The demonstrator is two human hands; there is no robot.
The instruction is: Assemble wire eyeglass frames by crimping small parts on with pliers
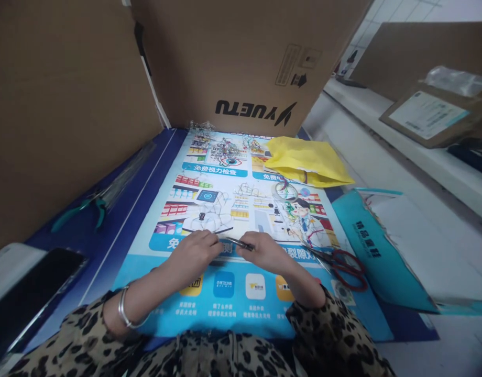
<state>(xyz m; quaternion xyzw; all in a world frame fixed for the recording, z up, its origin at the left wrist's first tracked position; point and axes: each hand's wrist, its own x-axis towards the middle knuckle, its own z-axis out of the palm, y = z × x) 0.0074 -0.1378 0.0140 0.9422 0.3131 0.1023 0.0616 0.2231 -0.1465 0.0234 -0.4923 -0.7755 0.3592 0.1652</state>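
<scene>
Tool (241,243) points left, long axis nearly crosswise.

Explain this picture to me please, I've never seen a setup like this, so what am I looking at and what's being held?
There is no machine here, just a person's two bare hands. The single picture comes from a camera worn on the head, looking forward and down, so you see roughly what the wearer sees.

The right hand grips a slim metal tool that points toward the left hand; whether the left fingers pinch anything is hidden.

Below them is a printed poster. Farther back on it lie tangled wires and a yellow pouch. Red-handled scissors lie on the right, green-handled pliers on the left. Cardboard stands behind.
</scene>
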